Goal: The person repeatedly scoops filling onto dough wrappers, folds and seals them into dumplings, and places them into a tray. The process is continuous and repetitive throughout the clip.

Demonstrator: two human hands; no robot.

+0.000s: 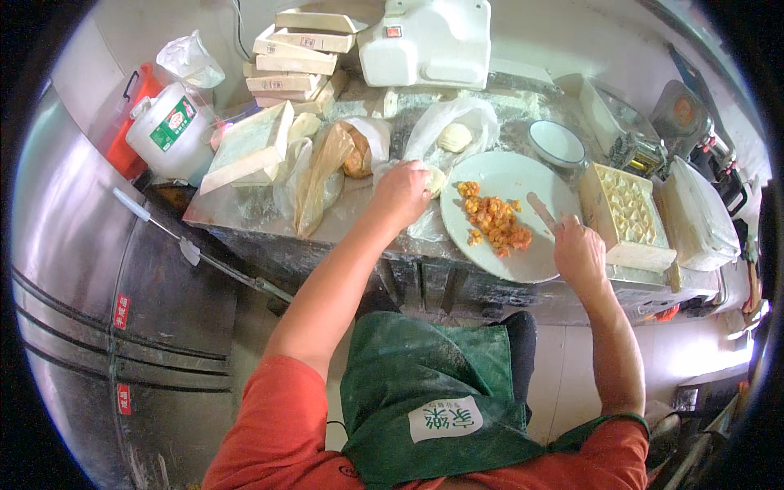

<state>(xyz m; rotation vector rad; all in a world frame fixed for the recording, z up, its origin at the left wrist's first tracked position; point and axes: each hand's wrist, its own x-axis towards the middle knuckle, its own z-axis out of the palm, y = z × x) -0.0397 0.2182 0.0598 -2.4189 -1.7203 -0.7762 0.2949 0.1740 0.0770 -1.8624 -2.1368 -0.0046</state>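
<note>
My left hand (pixel 401 195) is at the plate's left edge, fingers curled around a pale piece of dough (pixel 435 182). Part of the dough is hidden by the fingers. In my right hand (pixel 579 250) is a flat spreading stick (pixel 540 210), its blade over the right side of a large white plate (pixel 545 177). Chopped orange and yellow filling (pixel 495 222) lies in a loose heap on that plate. Behind my left hand, another round lump of dough (pixel 454 138) rests in an open clear plastic bag (pixel 490 119).
Right of the plate stands a wooden box (pixel 658 256) of wrapped dumplings (pixel 625 211), with a blue-rimmed white bowl (pixel 556 144) behind. Plastic bags (pixel 321 177), stacked wooden trays (pixel 297 64) and a white jug (pixel 168 131) occupy the left. A white machine (pixel 425 46) stands at the back.
</note>
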